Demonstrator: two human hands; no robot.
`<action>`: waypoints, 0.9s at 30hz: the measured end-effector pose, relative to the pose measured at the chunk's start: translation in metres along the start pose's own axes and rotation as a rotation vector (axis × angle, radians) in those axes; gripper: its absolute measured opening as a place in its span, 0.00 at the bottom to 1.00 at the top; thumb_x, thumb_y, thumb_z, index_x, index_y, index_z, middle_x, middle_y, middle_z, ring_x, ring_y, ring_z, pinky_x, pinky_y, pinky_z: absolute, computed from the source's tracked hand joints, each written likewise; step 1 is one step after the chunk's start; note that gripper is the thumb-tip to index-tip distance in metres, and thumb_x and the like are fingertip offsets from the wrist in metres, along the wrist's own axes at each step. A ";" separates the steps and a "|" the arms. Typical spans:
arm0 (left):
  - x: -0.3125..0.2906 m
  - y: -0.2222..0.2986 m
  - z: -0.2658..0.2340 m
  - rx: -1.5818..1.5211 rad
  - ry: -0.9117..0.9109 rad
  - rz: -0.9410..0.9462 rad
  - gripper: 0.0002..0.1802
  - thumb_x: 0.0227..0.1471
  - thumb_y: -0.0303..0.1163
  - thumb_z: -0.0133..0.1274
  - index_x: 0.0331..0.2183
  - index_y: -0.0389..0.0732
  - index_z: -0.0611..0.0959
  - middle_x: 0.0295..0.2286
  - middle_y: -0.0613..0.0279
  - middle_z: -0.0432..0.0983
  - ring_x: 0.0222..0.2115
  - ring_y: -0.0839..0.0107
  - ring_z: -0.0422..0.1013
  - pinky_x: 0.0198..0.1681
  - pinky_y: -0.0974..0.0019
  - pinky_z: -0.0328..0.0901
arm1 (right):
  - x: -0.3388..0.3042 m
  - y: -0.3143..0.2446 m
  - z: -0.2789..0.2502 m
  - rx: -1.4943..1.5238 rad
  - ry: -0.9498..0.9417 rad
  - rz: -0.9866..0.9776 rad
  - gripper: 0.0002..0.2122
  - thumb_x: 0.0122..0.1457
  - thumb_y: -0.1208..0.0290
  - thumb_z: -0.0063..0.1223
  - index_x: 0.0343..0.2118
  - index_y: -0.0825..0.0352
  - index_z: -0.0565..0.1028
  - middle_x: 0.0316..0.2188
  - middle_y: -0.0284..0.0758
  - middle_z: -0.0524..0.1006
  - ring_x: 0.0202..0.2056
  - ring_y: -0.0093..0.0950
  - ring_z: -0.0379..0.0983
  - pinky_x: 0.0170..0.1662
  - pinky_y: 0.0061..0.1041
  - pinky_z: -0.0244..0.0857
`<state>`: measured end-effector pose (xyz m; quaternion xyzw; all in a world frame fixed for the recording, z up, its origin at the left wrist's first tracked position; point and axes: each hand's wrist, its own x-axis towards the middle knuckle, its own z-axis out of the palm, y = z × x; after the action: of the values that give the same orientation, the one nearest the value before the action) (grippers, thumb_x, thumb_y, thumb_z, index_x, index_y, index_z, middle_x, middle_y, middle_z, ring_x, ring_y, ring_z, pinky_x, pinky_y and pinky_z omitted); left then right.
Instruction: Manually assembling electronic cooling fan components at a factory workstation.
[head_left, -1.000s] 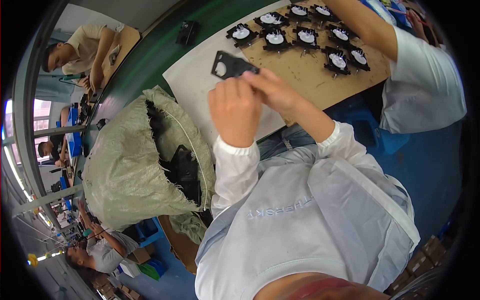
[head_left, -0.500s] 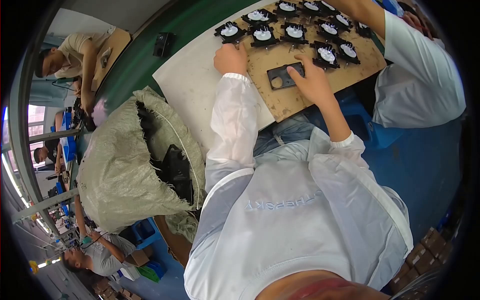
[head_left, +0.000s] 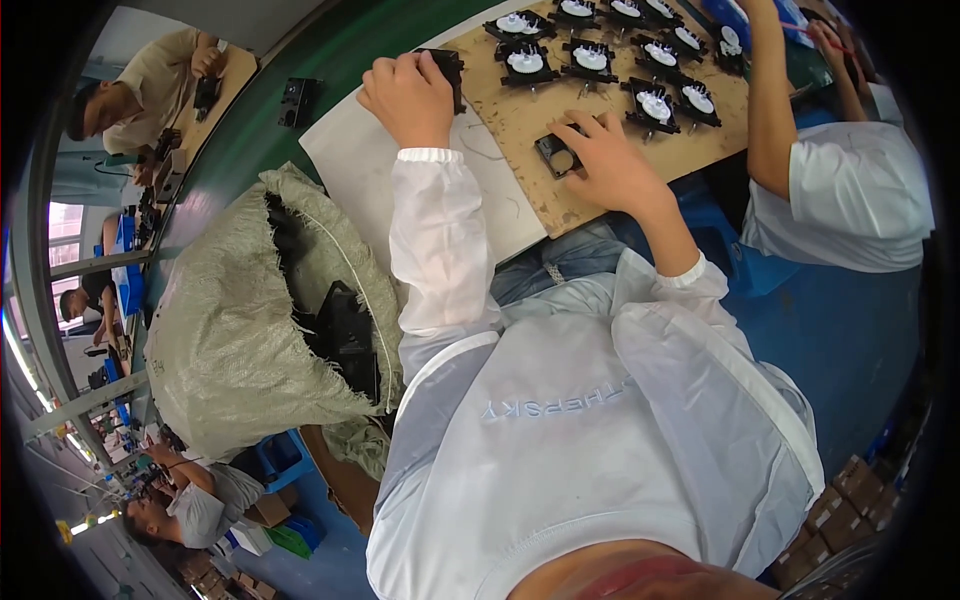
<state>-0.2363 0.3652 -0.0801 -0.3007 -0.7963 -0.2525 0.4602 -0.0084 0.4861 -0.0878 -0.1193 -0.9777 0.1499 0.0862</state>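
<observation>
The left hand [head_left: 408, 95] is curled around a black plastic part [head_left: 448, 72], fingers bent over its near side, at the far left corner of a brown board [head_left: 520, 125]. The right hand [head_left: 612, 165] lies flat with fingers spread, pressing a small black square part [head_left: 556, 155] against the board close to its near edge; the part shows only partly from under the fingertips.

Between the two hands the board is bare, with a few thin scratches. Beyond the right hand, rows of black fan frames with white centres [head_left: 650, 100] fill the far half of the board, standing close together with narrow gaps.

Under the left hand's wrist a white sheet [head_left: 350, 165] sticks out past the board's left edge and reaches the near rim of the green surface [head_left: 330, 50]. A lone black part [head_left: 296, 100] lies on the green strip to the left of the left hand, well apart from it.

To the right of the right hand, another person's forearm [head_left: 770, 110] comes down over the far right corner of the board, their white sleeve [head_left: 850, 200] just past its edge.

Below and left of the left arm, an open woven sack [head_left: 220, 330] holds dark parts [head_left: 345, 335], its frayed mouth just beside the white sheet's near edge.
</observation>
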 end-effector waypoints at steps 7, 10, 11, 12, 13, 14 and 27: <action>0.010 -0.010 -0.039 -0.574 -0.012 -0.356 0.09 0.55 0.33 0.52 0.28 0.37 0.78 0.24 0.61 0.73 0.22 0.68 0.63 0.32 0.68 0.61 | 0.012 0.003 -0.004 0.183 -0.076 -0.060 0.24 0.52 0.70 0.60 0.55 0.59 0.70 0.51 0.36 0.71 0.45 0.36 0.68 0.42 0.29 0.72; 0.013 0.000 -0.063 -0.946 0.007 -0.657 0.08 0.57 0.33 0.49 0.30 0.38 0.77 0.23 0.63 0.72 0.23 0.73 0.62 0.31 0.71 0.60 | 0.020 0.005 -0.004 0.950 0.030 -0.045 0.23 0.57 0.63 0.60 0.55 0.61 0.69 0.50 0.36 0.72 0.37 0.31 0.74 0.35 0.27 0.73; 0.014 0.003 -0.071 -0.943 0.010 -0.662 0.08 0.57 0.33 0.49 0.30 0.38 0.77 0.23 0.63 0.72 0.23 0.73 0.62 0.31 0.71 0.60 | 0.020 0.007 -0.003 0.949 0.024 -0.047 0.23 0.57 0.63 0.60 0.55 0.61 0.69 0.50 0.36 0.72 0.37 0.31 0.74 0.35 0.27 0.73; 0.016 0.007 -0.078 -1.025 0.028 -0.710 0.08 0.57 0.32 0.48 0.30 0.38 0.76 0.24 0.64 0.72 0.23 0.74 0.62 0.31 0.72 0.60 | 0.019 0.010 0.000 1.196 -0.027 -0.069 0.25 0.59 0.60 0.57 0.57 0.63 0.66 0.52 0.40 0.71 0.36 0.29 0.74 0.32 0.23 0.72; 0.018 0.010 -0.083 -1.112 0.045 -0.754 0.08 0.57 0.32 0.47 0.30 0.38 0.76 0.24 0.64 0.72 0.23 0.75 0.62 0.30 0.73 0.60 | 0.019 0.013 0.003 1.440 -0.075 -0.089 0.28 0.60 0.58 0.55 0.59 0.66 0.62 0.54 0.43 0.69 0.35 0.27 0.74 0.30 0.20 0.71; 0.020 0.014 -0.088 -1.200 0.063 -0.798 0.07 0.57 0.31 0.46 0.30 0.39 0.76 0.24 0.65 0.72 0.23 0.76 0.62 0.30 0.74 0.60 | 0.019 0.016 0.005 1.683 -0.124 -0.108 0.30 0.62 0.55 0.52 0.61 0.69 0.59 0.55 0.46 0.68 0.33 0.25 0.74 0.27 0.17 0.70; 0.013 0.023 -0.101 -1.395 0.040 -0.918 0.11 0.57 0.32 0.42 0.32 0.37 0.77 0.25 0.65 0.74 0.22 0.76 0.65 0.28 0.76 0.61 | 0.029 -0.017 -0.005 2.015 -0.127 -0.156 0.37 0.65 0.44 0.41 0.65 0.72 0.52 0.58 0.52 0.65 0.25 0.21 0.75 0.18 0.08 0.65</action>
<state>-0.1668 0.3160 -0.0205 -0.1579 -0.4924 -0.8553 0.0342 -0.0388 0.4799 -0.0736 0.0815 -0.4040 0.9052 0.1042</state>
